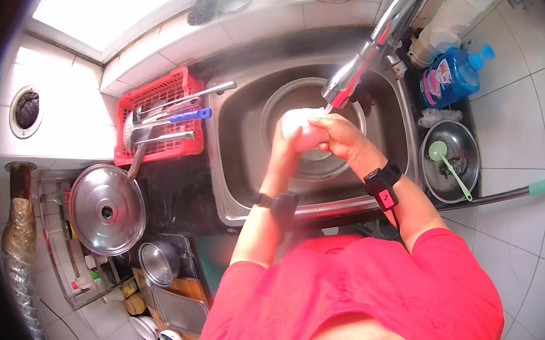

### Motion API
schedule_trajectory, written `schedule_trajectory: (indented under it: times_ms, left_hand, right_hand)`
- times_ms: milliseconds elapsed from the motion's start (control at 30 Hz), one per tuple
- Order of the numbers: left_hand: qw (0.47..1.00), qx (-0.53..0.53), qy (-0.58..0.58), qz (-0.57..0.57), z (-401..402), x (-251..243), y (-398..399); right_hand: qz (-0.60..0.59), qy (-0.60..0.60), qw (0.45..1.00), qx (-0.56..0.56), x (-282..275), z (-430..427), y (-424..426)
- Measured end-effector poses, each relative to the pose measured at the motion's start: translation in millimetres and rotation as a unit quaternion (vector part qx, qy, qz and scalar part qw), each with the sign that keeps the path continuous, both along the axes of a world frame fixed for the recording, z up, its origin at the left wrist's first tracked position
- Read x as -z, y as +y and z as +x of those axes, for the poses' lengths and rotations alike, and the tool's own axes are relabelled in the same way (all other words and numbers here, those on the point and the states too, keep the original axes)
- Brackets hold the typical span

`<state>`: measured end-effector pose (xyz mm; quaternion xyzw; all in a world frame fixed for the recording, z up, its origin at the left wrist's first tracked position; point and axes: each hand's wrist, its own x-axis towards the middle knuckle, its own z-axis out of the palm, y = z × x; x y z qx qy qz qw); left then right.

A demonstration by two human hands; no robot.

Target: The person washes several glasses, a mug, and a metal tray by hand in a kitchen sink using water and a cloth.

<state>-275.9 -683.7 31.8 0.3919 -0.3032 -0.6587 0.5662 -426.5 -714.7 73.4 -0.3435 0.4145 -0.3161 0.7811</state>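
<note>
Both my hands are on a small white rounded vessel, held over the steel sink; overexposure hides whether it is a bowl or a cup. My left hand wraps its left side. My right hand grips the right side, thumb near the upper edge. Just above them is the spout of the chrome faucet, with what looks like a thin stream of water falling by my right thumb. Under my hands a round metal basin sits in the sink, partly hidden by them.
A red plastic basket with ladles and other utensils stands left of the sink, near a steel pot lid. To the right are a blue detergent bottle and a metal bowl holding a green spoon.
</note>
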Motion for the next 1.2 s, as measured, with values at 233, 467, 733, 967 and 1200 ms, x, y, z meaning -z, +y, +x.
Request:
schedule_trajectory:
  times_ms: [233, 467, 733, 967, 1200]
  left_hand:
    - [0.948, 0.053, 0.217, 0.228, 12, -9, -16]
    - [0.968, 0.1, -0.203, 0.108, 1, 6, 3]
    - [0.965, 0.23, -0.073, 0.104, 33, -16, 1]
    - [0.999, 0.032, -0.012, 0.03, 4, -18, -13]
    - [0.933, 0.139, 0.235, 0.232, 21, 11, -16]
  right_hand:
    - [-0.344, 0.23, 0.908, -0.063, 23, 6, 21]
    - [0.012, -0.025, 0.992, 0.12, 12, 11, 2]
    - [-0.077, 0.05, 0.994, 0.064, -15, -11, -5]
    - [0.0, -0.074, 0.996, 0.059, -11, 1, 11]
    - [-0.71, 0.426, 0.535, -0.168, 6, -17, 1]
